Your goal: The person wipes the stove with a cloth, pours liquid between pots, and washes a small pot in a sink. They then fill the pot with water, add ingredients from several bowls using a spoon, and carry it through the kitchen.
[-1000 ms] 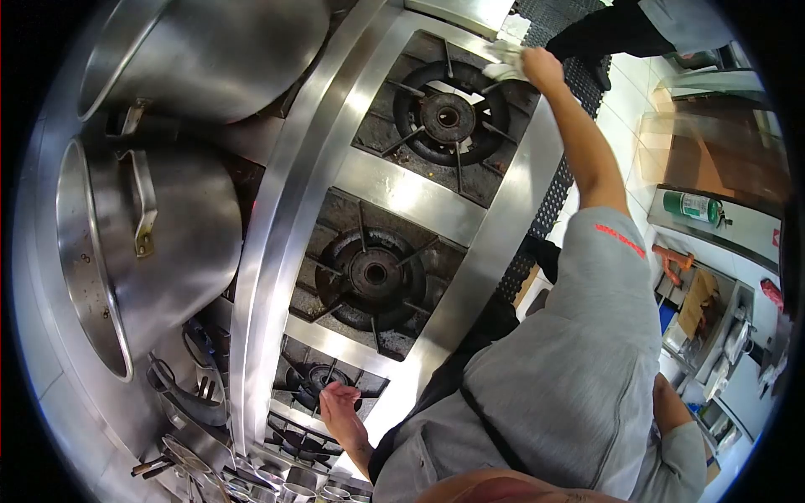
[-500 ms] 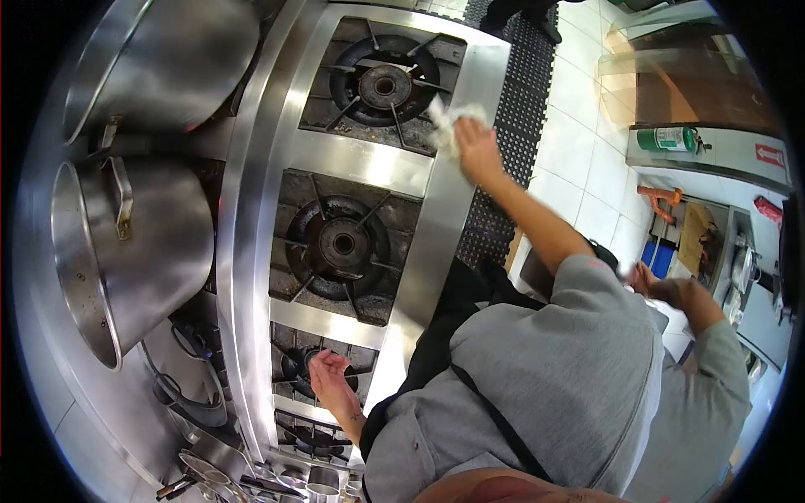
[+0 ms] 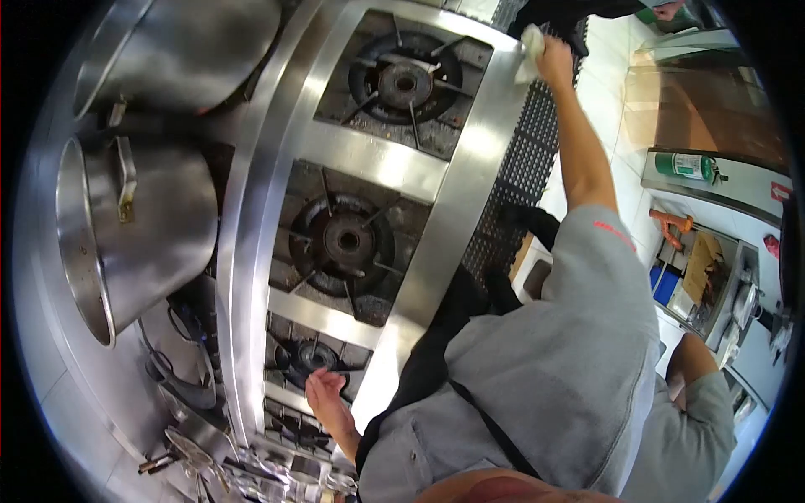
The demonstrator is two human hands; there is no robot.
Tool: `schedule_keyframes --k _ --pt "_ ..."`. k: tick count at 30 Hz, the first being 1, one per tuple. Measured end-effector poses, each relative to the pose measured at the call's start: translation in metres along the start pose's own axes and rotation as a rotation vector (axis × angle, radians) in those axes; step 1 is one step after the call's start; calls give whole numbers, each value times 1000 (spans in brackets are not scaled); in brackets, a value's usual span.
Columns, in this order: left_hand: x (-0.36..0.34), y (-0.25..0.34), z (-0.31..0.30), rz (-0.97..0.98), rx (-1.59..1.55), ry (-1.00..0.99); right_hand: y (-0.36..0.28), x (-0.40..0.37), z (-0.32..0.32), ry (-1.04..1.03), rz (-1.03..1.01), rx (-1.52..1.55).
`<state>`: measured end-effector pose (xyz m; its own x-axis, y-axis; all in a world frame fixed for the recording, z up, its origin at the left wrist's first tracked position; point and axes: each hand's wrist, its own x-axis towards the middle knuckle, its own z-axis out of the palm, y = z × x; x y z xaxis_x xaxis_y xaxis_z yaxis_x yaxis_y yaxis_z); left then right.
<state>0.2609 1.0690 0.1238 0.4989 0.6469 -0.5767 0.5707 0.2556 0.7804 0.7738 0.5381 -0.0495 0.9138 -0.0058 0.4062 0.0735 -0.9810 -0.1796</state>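
Note:
My right hand (image 3: 554,64) is closed on a pale, crumpled cloth (image 3: 532,52), at the far end of the stove's steel front edge (image 3: 478,151). That arm is stretched out away from my body. My left hand (image 3: 327,394) hovers near a small burner (image 3: 313,356) at the near end of the stove, fingers loosely bent and apart, with nothing in it. Between the hands lie a middle burner (image 3: 348,241) and a far burner (image 3: 406,84), both with dark, dirty grates.
Large steel pots (image 3: 159,226) stand behind the stove. Pans (image 3: 189,444) crowd the lower left. A black rubber mat (image 3: 524,168) runs along the stove's front. One person in grey (image 3: 683,444) stands behind me; another, in dark clothing (image 3: 570,10), is by the stove's far end.
My right hand has moved with the cloth, up and right along the front edge to the stove's far end. The left hand stays about where it was. The person in dark clothing appears closer.

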Motion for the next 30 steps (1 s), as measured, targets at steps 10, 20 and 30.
schedule_keyframes --k 10,20,30 --pt "6 -11 5 4 -38 -64 -149 -156 -23 -313 -243 84" --pt "-38 -35 -36 161 -144 189 -315 -71 -20 -850 -657 947" --pt "-75 -51 -28 196 -100 189 -390 -84 68 -286 -1158 317"
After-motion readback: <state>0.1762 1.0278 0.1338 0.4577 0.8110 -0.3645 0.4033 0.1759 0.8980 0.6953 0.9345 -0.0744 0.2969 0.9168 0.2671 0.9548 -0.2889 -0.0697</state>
